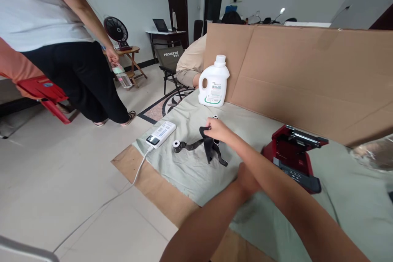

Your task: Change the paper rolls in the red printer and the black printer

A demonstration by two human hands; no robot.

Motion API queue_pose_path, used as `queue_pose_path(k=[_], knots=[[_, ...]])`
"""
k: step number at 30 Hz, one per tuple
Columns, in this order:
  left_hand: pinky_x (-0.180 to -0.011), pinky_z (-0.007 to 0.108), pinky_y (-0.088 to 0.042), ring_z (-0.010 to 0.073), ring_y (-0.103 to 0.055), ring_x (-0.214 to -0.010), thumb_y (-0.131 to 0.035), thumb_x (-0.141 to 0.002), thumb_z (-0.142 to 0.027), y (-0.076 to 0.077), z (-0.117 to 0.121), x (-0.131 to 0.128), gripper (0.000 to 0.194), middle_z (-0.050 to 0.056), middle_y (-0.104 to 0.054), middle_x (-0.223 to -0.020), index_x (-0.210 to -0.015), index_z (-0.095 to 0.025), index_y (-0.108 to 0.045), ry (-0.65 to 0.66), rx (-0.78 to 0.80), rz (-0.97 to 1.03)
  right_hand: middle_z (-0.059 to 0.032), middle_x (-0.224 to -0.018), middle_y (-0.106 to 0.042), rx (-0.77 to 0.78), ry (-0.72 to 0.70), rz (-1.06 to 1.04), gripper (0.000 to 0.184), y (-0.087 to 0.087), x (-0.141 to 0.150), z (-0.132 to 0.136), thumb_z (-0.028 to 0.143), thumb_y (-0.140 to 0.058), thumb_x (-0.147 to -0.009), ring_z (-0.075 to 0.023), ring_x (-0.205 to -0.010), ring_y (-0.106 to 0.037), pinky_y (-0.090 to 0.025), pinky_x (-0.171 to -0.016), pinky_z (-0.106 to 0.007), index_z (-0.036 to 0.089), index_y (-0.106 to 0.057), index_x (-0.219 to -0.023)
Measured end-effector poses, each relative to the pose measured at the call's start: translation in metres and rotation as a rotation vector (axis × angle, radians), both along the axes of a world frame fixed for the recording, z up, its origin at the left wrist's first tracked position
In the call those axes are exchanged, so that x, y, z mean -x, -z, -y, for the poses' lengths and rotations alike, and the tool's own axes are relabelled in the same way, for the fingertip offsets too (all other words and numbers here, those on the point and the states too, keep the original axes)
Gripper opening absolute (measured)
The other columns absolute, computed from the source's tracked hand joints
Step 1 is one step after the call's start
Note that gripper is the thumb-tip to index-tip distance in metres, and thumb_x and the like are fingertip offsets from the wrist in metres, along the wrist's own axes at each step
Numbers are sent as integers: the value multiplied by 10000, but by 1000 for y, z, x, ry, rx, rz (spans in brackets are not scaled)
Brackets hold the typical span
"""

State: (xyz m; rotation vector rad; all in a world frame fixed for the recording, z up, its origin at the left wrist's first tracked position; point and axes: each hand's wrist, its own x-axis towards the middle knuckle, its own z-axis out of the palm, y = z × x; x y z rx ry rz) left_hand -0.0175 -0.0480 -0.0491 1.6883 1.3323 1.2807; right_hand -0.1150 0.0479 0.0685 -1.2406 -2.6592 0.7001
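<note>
My right hand (218, 129) reaches across the cloth, its fingers closed on a black strip (208, 147) that hangs down and folds. A further length of black strip (193, 145) runs left to a small roll with a white core (176, 145). Another white-cored roll (215, 117) shows just behind my right hand. Crossed beneath the right forearm, my left hand (246, 179) is low beside a red and black machine (294, 163) with its lid raised. Its fingers are hidden behind the forearm, so I cannot see what they touch.
A white jug (214, 84) stands before a cardboard wall (307, 69). A white power bank (161, 134) with a cable (139, 170) lies at the cloth's left edge. A person (70, 49) stands left, holding a bottle (123, 77). Clear plastic (374, 153) lies far right.
</note>
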Motion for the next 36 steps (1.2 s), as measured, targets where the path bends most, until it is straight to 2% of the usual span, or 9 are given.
queue_pose_path(k=[4,6,11,16,19,22,26,29,36], knots=[[-689,304,-482,184,-610,-672,-653,-807,-242,-14,4,3,21,11,-671,-716,-810,-222,-655,-45,-46,-79,-16,-964,-695,293,60,-543,254,-21,-67,1,301,-671,-749,-144,-712,-626,-506,-652,-267,221,-515,-933],[-663,269,-463,147,-572,-625,-587,-850,-228,-20,7,5,71,-16,-646,-685,-855,-220,-657,-71,-68,-72,-23,-1006,-703,353,109,-673,311,-33,-111,11,349,-712,-728,-158,-753,-637,-522,-662,-284,225,-547,-962],[-657,243,-440,132,-542,-628,-557,-872,-210,-23,10,6,91,-23,-610,-673,-871,-216,-649,-97,-122,-42,-74,-1142,-725,356,268,-891,384,-50,-232,47,458,-765,-777,-240,-991,-694,-564,-841,-396,260,-652,-1086],[-619,235,-422,118,-494,-589,-543,-892,-237,-19,10,5,107,-44,-512,-626,-916,-203,-641,-114,-169,1,-95,-1097,-746,236,443,-846,449,-38,-317,53,534,-768,-769,-278,-946,-711,-588,-831,-465,281,-705,-1135],[-656,241,-469,124,-532,-640,-551,-899,-265,-21,11,6,195,-29,-553,-717,-1062,-202,-638,-103,-201,-2,-93,-1105,-753,105,397,-543,361,-22,-325,37,427,-688,-825,-275,-980,-708,-582,-864,-438,244,-714,-1135],[-795,271,-535,154,-617,-862,-570,-885,-253,-23,11,8,398,41,-616,-1025,-1282,-229,-595,-78,-293,-27,-99,-1145,-751,-61,333,-167,325,-7,-311,24,245,-547,-875,-281,-1055,-695,-540,-938,-436,206,-706,-1155],[-898,308,-544,178,-611,-984,-571,-888,-252,-25,11,8,316,71,-573,-1098,-1177,-244,-697,-48,-469,-80,-114,-1213,-736,-257,368,237,373,6,-293,18,152,-502,-900,-342,-1171,-645,-437,-1015,-526,208,-686,-1220],[-893,333,-541,193,-596,-966,-607,-871,-291,-26,12,5,249,81,-585,-1063,-1069,-228,-743,-49,-544,-125,-98,-1263,-722,-219,380,344,367,10,-289,13,134,-504,-909,-329,-1204,-634,-401,-1024,-507,228,-681,-1217],[-983,398,-470,238,-548,-1136,-629,-874,-245,-23,14,1,410,58,-610,-1316,-1268,-336,-701,-14,-560,-332,-50,-1140,-768,-138,356,378,286,8,-283,8,154,-601,-819,-296,-1120,-673,-439,-903,-412,237,-736,-1058]])
